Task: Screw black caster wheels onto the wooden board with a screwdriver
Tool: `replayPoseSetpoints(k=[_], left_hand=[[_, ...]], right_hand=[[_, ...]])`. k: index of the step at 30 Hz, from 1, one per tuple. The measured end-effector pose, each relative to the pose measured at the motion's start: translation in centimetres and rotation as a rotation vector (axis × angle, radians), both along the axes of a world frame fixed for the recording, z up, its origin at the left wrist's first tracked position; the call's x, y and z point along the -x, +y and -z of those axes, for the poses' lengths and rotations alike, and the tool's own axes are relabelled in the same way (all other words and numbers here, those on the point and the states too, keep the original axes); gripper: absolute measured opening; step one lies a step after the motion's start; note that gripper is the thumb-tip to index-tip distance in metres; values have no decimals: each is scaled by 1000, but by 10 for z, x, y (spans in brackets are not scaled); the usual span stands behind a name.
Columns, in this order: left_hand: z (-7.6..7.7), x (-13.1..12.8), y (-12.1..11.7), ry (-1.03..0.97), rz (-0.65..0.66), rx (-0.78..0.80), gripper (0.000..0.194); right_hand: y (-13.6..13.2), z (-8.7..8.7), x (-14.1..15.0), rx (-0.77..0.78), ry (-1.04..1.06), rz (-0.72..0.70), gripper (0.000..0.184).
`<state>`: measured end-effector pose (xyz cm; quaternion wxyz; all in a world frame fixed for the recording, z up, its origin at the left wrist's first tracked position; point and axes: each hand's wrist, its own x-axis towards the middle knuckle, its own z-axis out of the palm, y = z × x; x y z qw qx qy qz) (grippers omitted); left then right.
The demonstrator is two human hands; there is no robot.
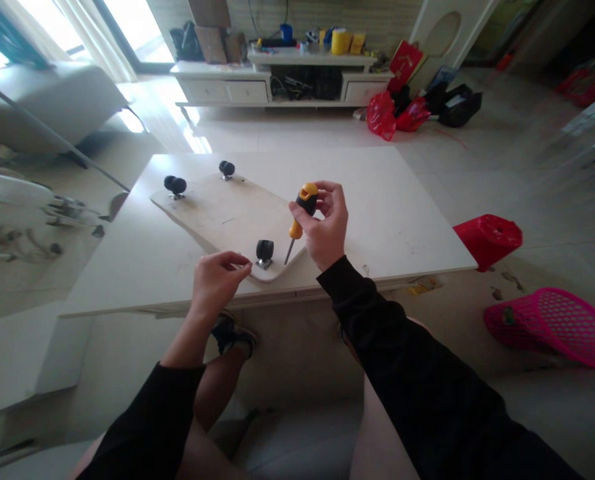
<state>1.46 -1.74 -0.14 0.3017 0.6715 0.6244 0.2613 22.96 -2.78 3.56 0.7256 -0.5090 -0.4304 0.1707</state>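
Note:
A yellow and black screwdriver (296, 229) is gripped by its handle in my right hand (329, 223), its shaft slanting down over the near right part of a pale board (247, 203). The tip is close to the board; whether it touches I cannot tell. Just left of the near caster wheel (264, 251), my left hand (221, 277) is closed in a pinch at the board's edge, and what its fingers hold is too small to make out. Two more black casters stand upright at the board's far side, one at the left corner (175, 185) and one farther back (226, 169).
The board lies on a white table (377, 200). Right of the table are a red bucket (490, 239) and a pink mesh basket (552, 327). A white TV cabinet (222, 90) and red plastic bags (382, 115) stand beyond. A grey sofa (52, 100) is at far left.

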Motion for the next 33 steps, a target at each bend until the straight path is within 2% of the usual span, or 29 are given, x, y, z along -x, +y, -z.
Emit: replayPoseSetpoints(k=[10, 27, 33], left_hand=[[-6, -5, -1, -69, 13, -3, 28], [1, -4, 0, -141, 4, -11, 28], [-1, -4, 0, -143, 3, -17, 28]], right_hand=[[0, -1, -1, -22, 1, 7, 38], [0, -1, -1, -24, 19, 10, 38], [0, 0, -2, 1, -17, 0, 38]])
